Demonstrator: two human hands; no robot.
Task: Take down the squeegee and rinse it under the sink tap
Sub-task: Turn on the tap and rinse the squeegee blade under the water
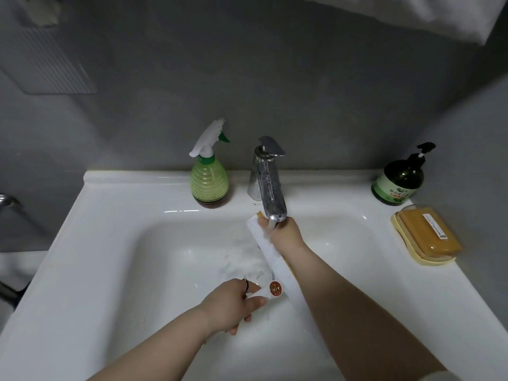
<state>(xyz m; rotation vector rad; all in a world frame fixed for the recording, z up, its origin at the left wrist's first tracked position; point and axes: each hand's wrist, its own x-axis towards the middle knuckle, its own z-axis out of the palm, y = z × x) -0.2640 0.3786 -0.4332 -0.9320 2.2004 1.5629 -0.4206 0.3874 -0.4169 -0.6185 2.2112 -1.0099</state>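
Observation:
The white squeegee (268, 250) lies slanted over the white sink basin (176, 243), its blade end up under the chrome tap (270, 193). Water runs from the spout onto the blade and splashes into the basin. My left hand (236, 303) grips the squeegee's handle, whose round copper-coloured end cap (275, 289) faces me. My right hand (286, 233) is closed on the upper part of the blade right under the spout, fingers wet in the stream. A yellow edge of the squeegee shows beside my right wrist.
A green spray bottle (210, 177) stands left of the tap on the sink's back ledge. A dark green pump bottle (398, 180) and a yellow soap box (427, 237) sit on the right rim. A white towel (428, 17) hangs at top right.

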